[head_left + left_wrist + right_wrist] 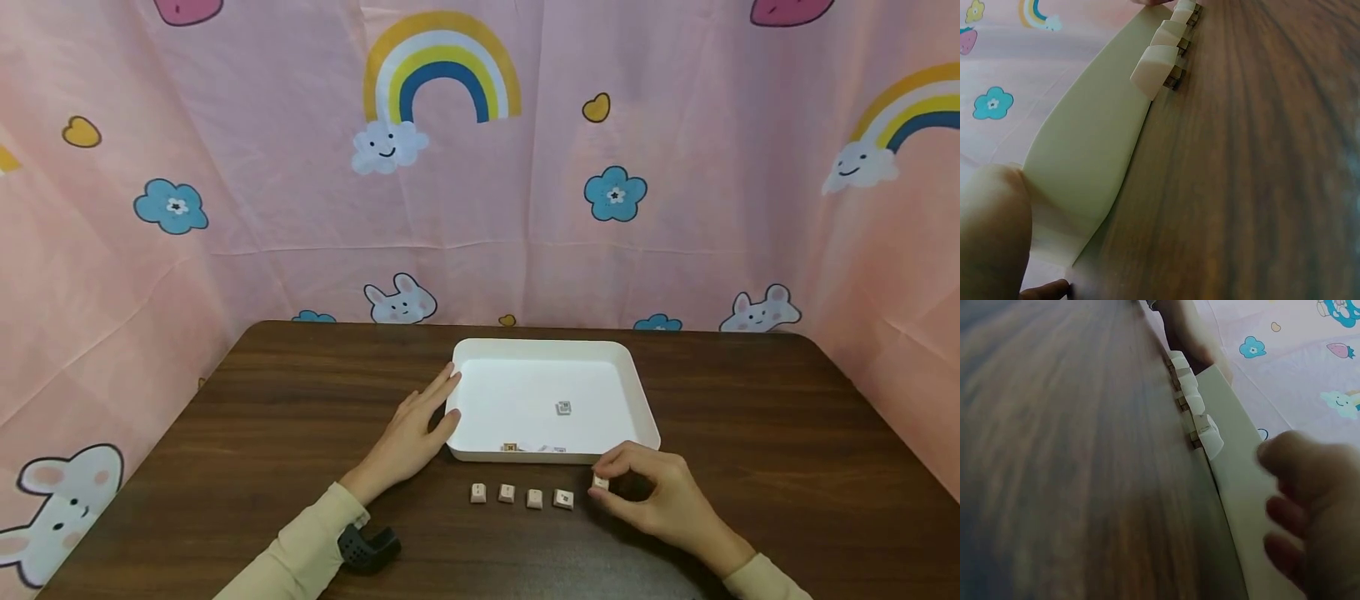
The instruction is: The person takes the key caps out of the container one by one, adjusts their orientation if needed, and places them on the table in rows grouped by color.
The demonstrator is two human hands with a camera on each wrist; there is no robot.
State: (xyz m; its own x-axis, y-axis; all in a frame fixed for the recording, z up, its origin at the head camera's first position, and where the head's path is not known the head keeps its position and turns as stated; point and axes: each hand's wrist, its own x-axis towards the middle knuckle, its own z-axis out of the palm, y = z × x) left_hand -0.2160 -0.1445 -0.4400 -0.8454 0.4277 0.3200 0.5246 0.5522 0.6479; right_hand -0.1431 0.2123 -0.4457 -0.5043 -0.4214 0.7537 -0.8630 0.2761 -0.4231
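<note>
My left hand (411, 429) rests with fingers extended against the left rim of a white tray (510, 375). Between the thumb and index finger of my right hand (660, 492) is a small pale keycap (600, 482), held near the tray's front right corner. To its left, several similar keycaps stand in a row on the table, the closest one being a keycap (563, 499) with a dark mark on top. The left wrist view shows dark switch-like parts beneath the keycaps (1155, 65). In the right wrist view the pinched keycap is hidden behind my fingers (1291, 456).
Inside the tray lie a small grey-and-white piece (563, 408) and, along its front wall, a brownish piece (510, 447) beside other small bits. The dark wooden table (300, 400) ends at a pink patterned curtain (480, 208). A black band (367, 550) circles my left wrist.
</note>
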